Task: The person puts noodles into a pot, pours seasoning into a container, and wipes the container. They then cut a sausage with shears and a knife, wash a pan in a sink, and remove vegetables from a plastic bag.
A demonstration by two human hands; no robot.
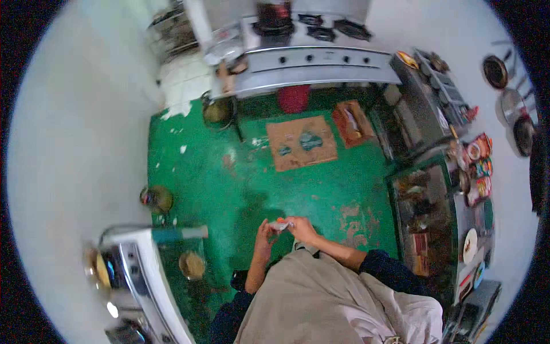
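A small white item with an orange-red part (pixel 280 225) is held between my two hands, in front of my waist and above the green floor. My left hand (pixel 264 233) has its fingers closed at the item's left side. On the other side my right hand (pixel 301 229) pinches it with thumb and fingers. The item is too small and blurred to name. A beige apron or cloth (pixel 321 292) covers my front below the hands.
A long stove counter (pixel 321 66) stands ahead, with a cardboard sheet (pixel 278 155) and a box (pixel 348 135) on the floor before it. Shelves with packets (pixel 481 150) line the right side. At the lower left is a white appliance (pixel 157 275).
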